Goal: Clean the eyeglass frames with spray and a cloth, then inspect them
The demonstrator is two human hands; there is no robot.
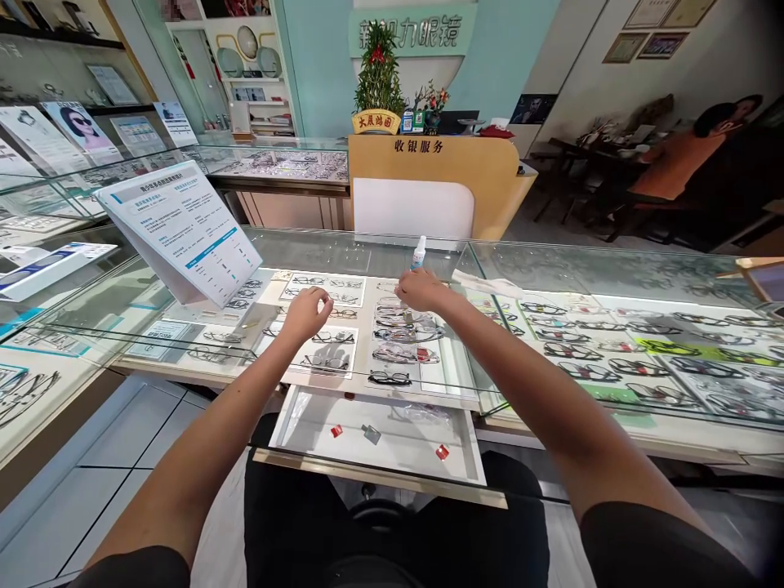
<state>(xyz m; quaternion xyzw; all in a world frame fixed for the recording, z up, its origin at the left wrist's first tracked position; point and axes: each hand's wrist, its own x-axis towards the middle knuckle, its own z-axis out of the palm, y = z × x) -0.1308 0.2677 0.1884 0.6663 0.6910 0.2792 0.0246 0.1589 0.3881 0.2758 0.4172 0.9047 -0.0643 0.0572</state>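
Glass counter point(343, 253): right hand point(420, 289) by bottle point(419, 251) (upright).

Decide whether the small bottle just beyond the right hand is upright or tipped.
Upright: the bottle stands on the glass counter, its blue top uppermost, just beyond the right hand.

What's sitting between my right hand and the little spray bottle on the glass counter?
Nothing visible. The right hand is over the glass counter, just short of the spray bottle, which stands upright right behind the knuckles. The eyeglass frames lie under the glass, out of the path.
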